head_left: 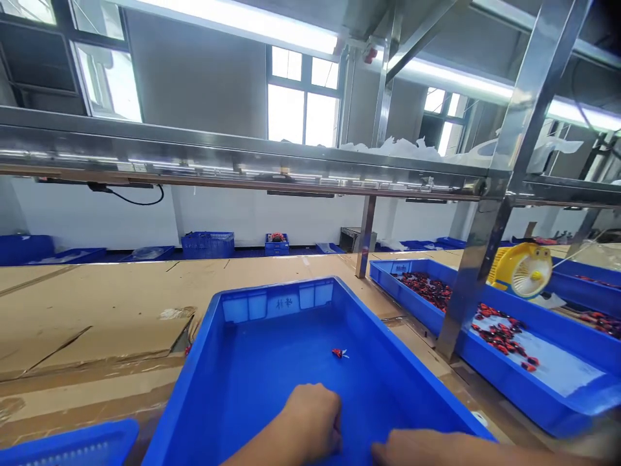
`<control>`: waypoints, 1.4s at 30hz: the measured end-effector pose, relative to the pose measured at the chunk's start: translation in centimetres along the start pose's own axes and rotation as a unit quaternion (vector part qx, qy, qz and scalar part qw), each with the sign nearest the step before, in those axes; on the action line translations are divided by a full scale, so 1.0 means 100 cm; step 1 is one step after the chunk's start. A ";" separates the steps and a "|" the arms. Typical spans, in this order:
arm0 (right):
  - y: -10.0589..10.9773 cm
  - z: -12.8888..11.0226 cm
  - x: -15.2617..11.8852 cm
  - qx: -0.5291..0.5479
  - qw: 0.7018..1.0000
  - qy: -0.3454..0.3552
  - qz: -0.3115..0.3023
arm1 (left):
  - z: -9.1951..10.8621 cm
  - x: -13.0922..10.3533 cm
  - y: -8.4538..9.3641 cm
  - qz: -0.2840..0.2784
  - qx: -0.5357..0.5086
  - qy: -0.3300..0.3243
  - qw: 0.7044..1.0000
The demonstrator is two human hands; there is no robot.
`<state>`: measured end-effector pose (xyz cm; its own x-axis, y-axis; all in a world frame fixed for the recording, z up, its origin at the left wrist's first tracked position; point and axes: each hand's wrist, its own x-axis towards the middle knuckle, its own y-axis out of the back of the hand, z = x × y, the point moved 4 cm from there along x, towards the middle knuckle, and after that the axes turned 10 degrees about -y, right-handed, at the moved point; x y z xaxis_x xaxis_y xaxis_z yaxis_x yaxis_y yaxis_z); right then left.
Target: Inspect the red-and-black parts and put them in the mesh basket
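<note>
A long blue tray [272, 362] lies in front of me on the cardboard-covered surface. One small red and dark piece [337, 353] with a whitish end rests on its floor. My left hand [313, 417] is over the near part of the tray, its fingers curled and turned away from view; whatever it holds is hidden. To its right my right hand [412, 446] reaches in low at the bottom edge, with its fingers bent and partly cut off; what it holds cannot be made out. Both hands are apart from the red piece.
At the right, another blue tray [519, 378] holds many red and dark pieces, behind a metal post [468, 291]. A yellow fan [524, 270] stands there. A blue basket [72, 446] is at the lower left. A metal shelf beam [242, 158] crosses above.
</note>
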<state>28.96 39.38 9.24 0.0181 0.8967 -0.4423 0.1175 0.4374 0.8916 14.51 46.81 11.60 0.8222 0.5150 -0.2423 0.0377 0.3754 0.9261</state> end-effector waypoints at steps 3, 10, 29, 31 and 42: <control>0.033 0.007 0.044 -0.012 0.997 -0.032 0.071 | -0.005 0.002 -0.002 0.010 0.018 0.015 1.000; 0.079 -0.019 0.133 -0.031 0.987 -0.053 0.147 | -0.034 0.000 0.004 0.087 0.050 0.119 0.988; 0.113 -0.039 0.131 0.450 0.888 0.071 0.061 | -0.049 0.000 0.046 0.269 -0.386 0.083 0.878; 0.118 -0.040 0.120 0.520 0.848 0.100 0.035 | -0.046 -0.002 0.055 0.316 -0.412 0.057 0.853; 0.111 -0.059 0.097 0.667 0.726 0.157 -0.057 | -0.038 -0.015 0.067 0.411 -0.386 -0.010 0.826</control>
<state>24.55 53.35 15.45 -0.2693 0.9232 -0.2742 0.9616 0.2421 -0.1295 11.40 51.45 17.06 0.3994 0.8304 0.3884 -0.9049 0.2891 0.3125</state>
